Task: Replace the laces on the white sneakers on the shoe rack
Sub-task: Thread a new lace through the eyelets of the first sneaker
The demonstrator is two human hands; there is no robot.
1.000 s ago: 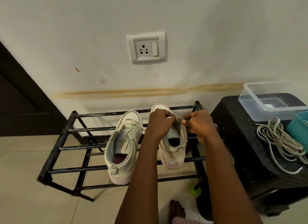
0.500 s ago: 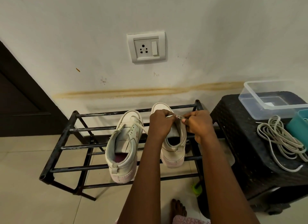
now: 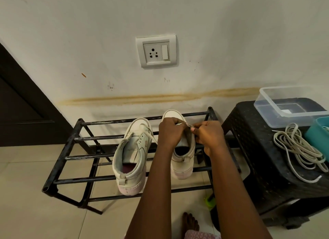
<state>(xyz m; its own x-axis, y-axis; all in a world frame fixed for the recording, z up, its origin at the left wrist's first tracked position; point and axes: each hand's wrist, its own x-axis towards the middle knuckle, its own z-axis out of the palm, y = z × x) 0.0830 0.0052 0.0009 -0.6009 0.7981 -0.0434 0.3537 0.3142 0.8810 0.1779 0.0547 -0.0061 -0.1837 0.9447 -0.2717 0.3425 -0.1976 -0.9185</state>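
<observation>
Both of our hands are over the right-hand sneaker (image 3: 183, 160) in the head view. Our left hand (image 3: 170, 132) has its fingers curled over the front of the sneaker's upper and grips it there. Our right hand (image 3: 208, 136) pinches a lace tip (image 3: 189, 126) between thumb and fingers, right up against the left hand's fingertips. We cannot tell which eyelet the tip sits at, since the hands cover that part of the shoe. This sneaker stands on the top bars of the black metal shoe rack (image 3: 71, 142), toe towards the wall and heel towards us. Just beside it on the same bars stands the left-hand sneaker (image 3: 131, 157), with a white lace (image 3: 149, 134) trailing loosely across its front towards our left wrist. To the right of the rack is a black plastic stool (image 3: 258, 158). A loose bundle of off-white laces (image 3: 299, 149) lies on it, and a clear plastic box (image 3: 284, 103) sits behind the bundle. A teal container (image 3: 318, 132) is cut off by the right edge of the frame. A white switch-and-socket plate (image 3: 156, 51) is on the wall above the rack, with a brownish streak (image 3: 160, 97) running along the wall below it. A dark door (image 3: 21, 105) fills the left edge. On the tiled floor we see a bare foot (image 3: 189, 222) near the bottom, and a small green object (image 3: 210, 202) by the stool's base.
</observation>
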